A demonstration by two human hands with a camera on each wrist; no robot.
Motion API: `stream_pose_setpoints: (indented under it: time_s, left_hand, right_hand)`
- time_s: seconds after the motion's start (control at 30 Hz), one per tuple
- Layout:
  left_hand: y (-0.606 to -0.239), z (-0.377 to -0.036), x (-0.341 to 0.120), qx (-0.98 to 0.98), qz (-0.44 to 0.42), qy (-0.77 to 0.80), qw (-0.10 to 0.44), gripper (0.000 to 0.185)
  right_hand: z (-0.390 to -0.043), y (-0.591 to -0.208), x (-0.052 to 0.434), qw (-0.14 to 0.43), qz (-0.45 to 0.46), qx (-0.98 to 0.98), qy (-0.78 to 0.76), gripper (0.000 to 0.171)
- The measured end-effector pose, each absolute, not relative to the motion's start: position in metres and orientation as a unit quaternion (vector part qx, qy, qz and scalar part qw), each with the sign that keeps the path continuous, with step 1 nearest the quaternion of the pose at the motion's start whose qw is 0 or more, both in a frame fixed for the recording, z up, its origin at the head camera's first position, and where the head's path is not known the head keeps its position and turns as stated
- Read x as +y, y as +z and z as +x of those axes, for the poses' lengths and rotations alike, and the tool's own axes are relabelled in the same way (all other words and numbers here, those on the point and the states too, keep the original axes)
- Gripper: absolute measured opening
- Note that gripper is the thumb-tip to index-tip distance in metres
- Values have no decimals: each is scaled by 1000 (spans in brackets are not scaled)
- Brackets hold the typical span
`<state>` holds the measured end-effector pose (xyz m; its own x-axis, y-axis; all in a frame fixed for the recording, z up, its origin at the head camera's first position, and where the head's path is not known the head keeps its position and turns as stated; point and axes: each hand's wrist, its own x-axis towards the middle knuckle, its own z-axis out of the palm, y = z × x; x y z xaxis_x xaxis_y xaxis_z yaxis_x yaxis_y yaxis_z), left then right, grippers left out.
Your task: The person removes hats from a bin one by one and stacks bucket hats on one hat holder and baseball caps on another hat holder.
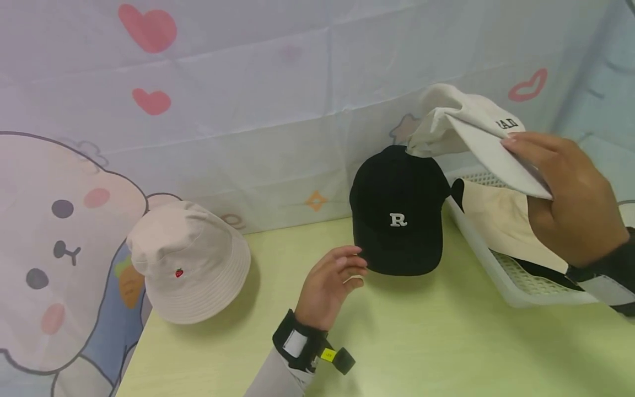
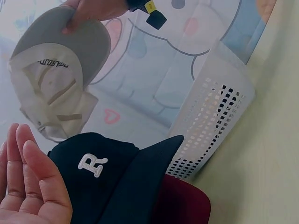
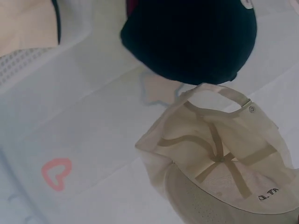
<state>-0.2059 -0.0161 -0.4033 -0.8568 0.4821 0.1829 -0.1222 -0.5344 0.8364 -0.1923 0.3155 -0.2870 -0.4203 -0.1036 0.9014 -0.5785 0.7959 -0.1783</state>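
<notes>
Left hand [image 1: 329, 286] is hovering over the table [image 1: 421, 336], fingers relaxed, just beside the brim of the black cap [image 1: 399, 187]; a wide gap is separating that cap from the bucket hat [image 1: 193, 264]. Right hand [image 1: 580, 193] is pinching the brim of the white cap [image 1: 471, 118], raised above the basket [image 1: 550, 299] rim.

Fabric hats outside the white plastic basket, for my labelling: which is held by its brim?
The white baseball cap with dark lettering: the right hand grips its brim. Neither hand grips the black cap or cream bucket hat.
</notes>
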Motion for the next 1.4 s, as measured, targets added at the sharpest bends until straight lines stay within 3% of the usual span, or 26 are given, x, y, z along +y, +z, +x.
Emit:
stream_pose_setpoints:
  time_s: [1.0,1.4]
  left_hand:
    - [-399,-200,-12,441,241,847,175,34]
    - [-397,-196,-14,448,242,844,170,35]
  right_hand:
    - [-182,-292,252,544,295,-717,322,43]
    - [-179,-304,230,507,329,-713,355,34]
